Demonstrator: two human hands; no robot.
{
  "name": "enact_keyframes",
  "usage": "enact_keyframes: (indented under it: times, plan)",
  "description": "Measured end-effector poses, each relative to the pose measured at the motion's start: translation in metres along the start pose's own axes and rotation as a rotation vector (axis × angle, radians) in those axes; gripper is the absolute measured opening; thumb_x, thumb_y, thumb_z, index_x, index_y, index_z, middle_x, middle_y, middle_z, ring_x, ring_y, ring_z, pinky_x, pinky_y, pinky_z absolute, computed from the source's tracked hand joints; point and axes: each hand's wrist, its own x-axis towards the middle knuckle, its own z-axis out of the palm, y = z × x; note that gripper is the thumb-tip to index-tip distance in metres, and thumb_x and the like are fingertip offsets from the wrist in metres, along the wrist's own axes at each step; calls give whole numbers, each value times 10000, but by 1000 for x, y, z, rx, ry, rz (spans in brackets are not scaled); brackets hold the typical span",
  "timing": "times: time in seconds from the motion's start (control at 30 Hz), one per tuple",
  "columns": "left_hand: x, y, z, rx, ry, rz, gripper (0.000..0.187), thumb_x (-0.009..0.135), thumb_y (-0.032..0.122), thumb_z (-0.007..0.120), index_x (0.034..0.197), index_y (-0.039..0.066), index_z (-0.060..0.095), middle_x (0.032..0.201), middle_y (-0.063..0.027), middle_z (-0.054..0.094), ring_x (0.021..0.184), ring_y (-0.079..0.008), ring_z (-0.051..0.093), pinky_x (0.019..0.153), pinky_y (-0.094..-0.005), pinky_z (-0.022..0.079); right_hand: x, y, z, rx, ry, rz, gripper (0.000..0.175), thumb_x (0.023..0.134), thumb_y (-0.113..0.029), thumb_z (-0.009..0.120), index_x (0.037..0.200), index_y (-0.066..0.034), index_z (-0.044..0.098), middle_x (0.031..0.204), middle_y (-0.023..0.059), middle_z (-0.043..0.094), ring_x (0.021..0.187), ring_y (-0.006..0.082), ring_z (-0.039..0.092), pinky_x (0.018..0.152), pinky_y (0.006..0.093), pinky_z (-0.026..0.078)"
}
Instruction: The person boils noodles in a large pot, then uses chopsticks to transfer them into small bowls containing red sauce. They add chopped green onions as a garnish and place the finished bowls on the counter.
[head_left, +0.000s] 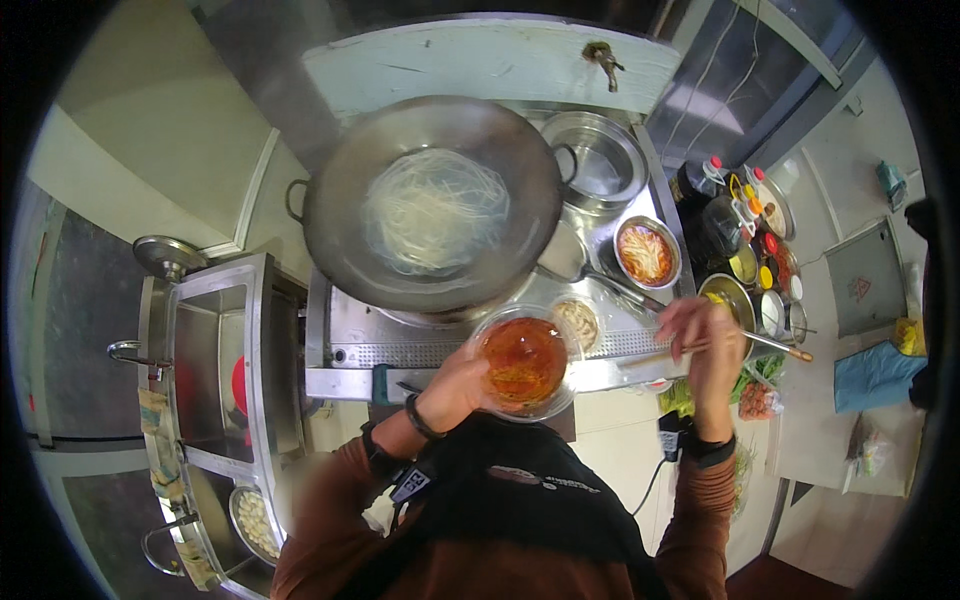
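My left hand grips the side of a clear plastic bowl in front of my body. Dark red, oily liquid fills much of it, with yellowish bits near its lower side. My right hand, blurred, is over the right front of the stove. From it, thin wooden chopsticks point leftward, also blurred. Behind that hand passes the long handle of a wok spatula, its blade beside the wok. The large wok holds pale noodles in cloudy water.
Right of the wok are a steel pot and a metal bowl of shreds in red liquid. A small tub of pale shreds lies behind my bowl. Bottles and seasoning jars crowd the right. A steel sink stands left.
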Motion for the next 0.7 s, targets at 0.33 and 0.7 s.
enact_keyframes:
  times: [0.33, 0.7]
  plan:
    - [-148, 116, -72, 118, 233, 250, 748, 849, 310, 595, 1434, 7, 242, 1412, -155, 387, 1302, -270, 392, 1080, -412, 327, 75, 31, 221, -643, -521, -485, 223, 848, -241, 650, 830, -19, 646, 800, 101, 531, 696, 258, 555, 624, 336, 470]
    - [-196, 166, -142, 115, 417, 473, 568, 907, 289, 495, 1375, -2, 359, 1339, -142, 474, 1234, -272, 472, 1040, -418, 382, 148, 138, 253, -362, -226, 85, 302, 987, -257, 459, 966, 17, 583, 902, 98, 612, 783, 177, 642, 708, 294, 523]
